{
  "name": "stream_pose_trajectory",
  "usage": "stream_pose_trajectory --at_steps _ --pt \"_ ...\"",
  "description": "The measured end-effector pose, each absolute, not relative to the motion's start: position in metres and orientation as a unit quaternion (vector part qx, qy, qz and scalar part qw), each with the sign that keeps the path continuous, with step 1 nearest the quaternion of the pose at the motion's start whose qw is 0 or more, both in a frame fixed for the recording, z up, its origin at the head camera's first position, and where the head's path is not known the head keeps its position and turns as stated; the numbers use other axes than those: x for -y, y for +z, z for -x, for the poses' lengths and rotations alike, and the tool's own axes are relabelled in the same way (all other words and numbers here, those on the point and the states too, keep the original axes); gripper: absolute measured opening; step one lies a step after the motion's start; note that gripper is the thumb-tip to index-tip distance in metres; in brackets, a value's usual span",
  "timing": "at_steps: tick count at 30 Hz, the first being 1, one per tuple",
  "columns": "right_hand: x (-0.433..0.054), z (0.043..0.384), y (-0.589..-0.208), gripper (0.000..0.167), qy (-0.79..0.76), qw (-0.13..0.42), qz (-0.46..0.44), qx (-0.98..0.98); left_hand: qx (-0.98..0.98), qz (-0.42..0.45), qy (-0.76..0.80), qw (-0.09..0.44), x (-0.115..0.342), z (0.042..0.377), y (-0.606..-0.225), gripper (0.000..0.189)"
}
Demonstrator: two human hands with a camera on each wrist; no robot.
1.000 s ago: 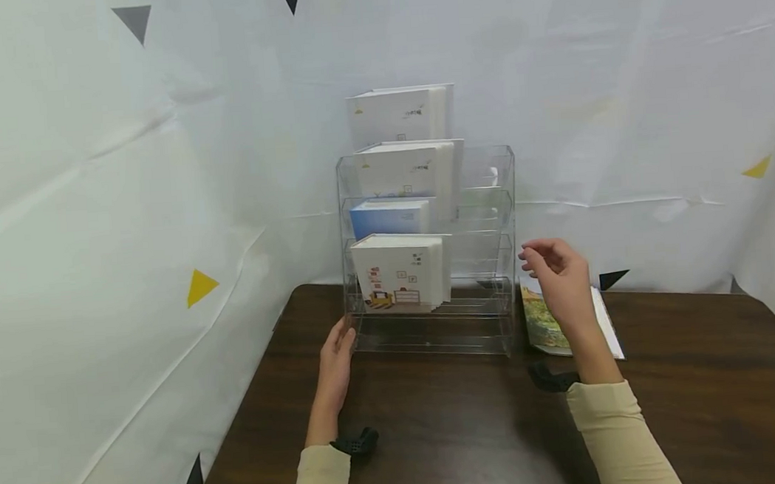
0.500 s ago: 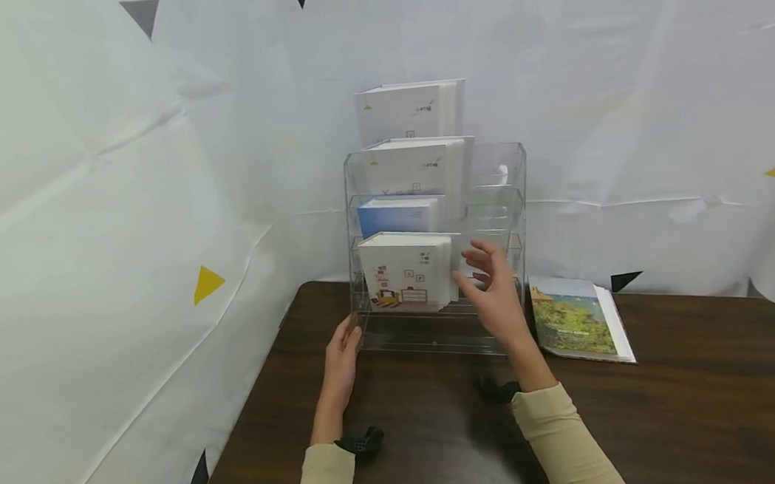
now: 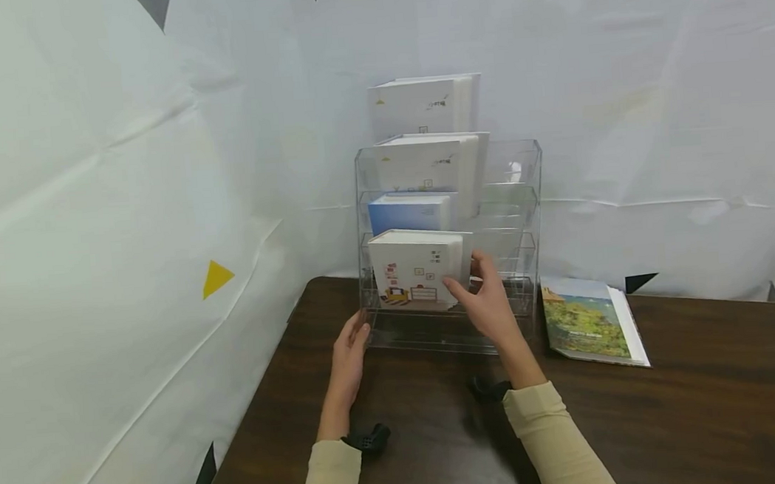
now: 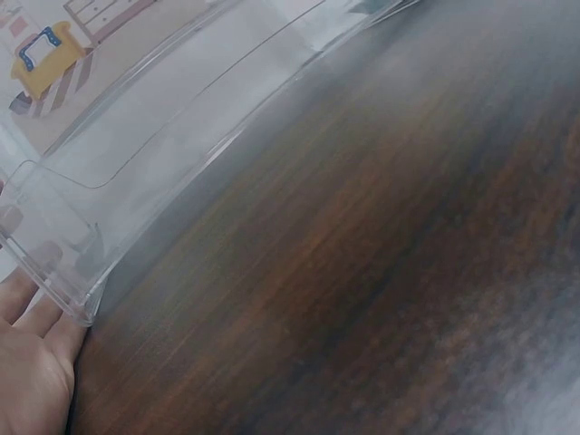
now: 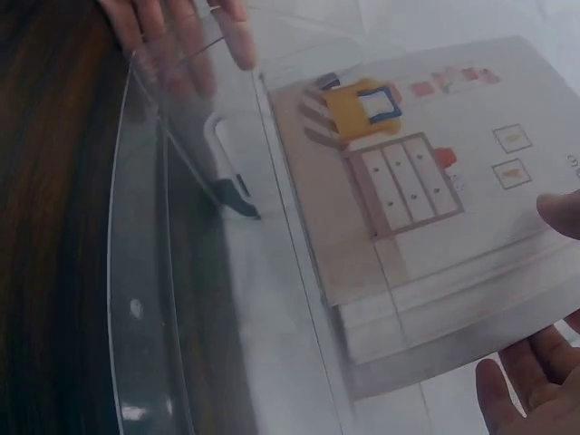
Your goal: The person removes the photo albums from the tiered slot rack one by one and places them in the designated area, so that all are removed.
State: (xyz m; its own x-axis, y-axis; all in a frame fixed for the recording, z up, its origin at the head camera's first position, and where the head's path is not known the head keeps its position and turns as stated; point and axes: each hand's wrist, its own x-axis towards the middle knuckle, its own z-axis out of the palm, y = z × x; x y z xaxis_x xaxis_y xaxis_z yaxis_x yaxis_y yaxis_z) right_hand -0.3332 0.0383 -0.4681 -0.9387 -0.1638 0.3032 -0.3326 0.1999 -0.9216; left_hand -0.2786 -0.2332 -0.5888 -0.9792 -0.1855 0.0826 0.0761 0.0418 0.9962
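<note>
My right hand (image 3: pixel 487 302) is at the right edge of a stack of white books (image 3: pixel 408 274) in a low tier of the clear acrylic rack (image 3: pixel 433 335). In the right wrist view its thumb (image 5: pixel 562 216) lies on the illustrated front cover (image 5: pixel 435 154), while the fingers (image 5: pixel 507 394) reach round behind the stack. My left hand (image 3: pixel 349 355) rests against the rack's lower left corner. Its fingers (image 4: pixel 36 313) lie fairly straight along the side panel and show partly through the clear plastic.
A blue book (image 3: pixel 409 215) and taller white books (image 3: pixel 416 162) stand in the tiers above, with more white books (image 3: pixel 419 107) on top. Books with a garden-picture cover (image 3: pixel 589 326) lie right of the rack on the dark wooden table (image 3: pixel 723 384). White sheeting (image 3: pixel 619 109) hangs behind.
My right hand has come left from over the garden-picture books to the front white stack, thumb and fingers now at its edge. The left hand stays at the rack corner.
</note>
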Motion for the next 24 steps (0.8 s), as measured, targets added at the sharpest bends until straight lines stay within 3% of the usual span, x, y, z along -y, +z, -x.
stream_pose_trajectory --at_steps 14,24 --pt "-0.038 0.343 -0.477 0.052 0.618 0.036 -0.189 0.762 0.703 -0.026 -0.703 0.099 0.236 0.282 -0.591 0.053" --pt "-0.036 0.344 -0.482 0.051 0.640 0.048 -0.192 0.742 0.698 -0.027 -0.709 0.096 0.235 0.281 -0.590 0.054"
